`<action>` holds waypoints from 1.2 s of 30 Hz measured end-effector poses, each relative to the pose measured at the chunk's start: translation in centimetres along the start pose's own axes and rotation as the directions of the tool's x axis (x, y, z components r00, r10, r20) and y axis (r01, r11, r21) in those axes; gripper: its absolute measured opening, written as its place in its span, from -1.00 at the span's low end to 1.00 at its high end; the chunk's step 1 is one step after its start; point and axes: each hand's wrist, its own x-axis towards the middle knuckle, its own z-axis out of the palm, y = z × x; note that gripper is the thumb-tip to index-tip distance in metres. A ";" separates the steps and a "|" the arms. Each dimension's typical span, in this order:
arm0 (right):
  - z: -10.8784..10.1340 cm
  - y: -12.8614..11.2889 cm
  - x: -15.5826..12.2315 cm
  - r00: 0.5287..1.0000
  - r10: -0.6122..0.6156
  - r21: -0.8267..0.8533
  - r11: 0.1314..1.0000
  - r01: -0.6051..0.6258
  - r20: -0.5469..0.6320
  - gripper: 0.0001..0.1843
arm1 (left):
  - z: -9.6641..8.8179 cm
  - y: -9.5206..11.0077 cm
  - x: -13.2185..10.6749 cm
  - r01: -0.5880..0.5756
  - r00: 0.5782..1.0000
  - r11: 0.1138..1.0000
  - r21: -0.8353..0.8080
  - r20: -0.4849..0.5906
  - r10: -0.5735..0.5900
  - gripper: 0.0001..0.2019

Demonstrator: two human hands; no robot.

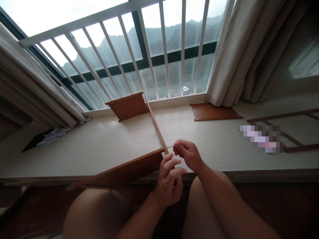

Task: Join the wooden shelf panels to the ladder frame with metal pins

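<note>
Everything lay relative to the thin wooden rail (156,123) running from the window toward the person. Left of its far end a small wooden panel (128,106) stood tilted; left of its near end a long wooden board (124,171) met it at a corner on the bench (99,146). At that corner the left hand (169,181) steadied the joint, grip half curled against the wood. Just right of it the right hand (187,154) pinched a thin metal pin (170,146), its tip at the rail. With so slight a pin, a sideways push could likely bend it or let it slip from the fingers, and the propped board might shift off the corner.
</note>
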 end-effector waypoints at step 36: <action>0.8 0.3 0.3 0.997 -0.038 0.019 0.999 0.040 -0.065 -0.68 | 0.0 -0.1 0.1 -0.016 1.000 1.000 -0.014 0.007 0.016 -0.60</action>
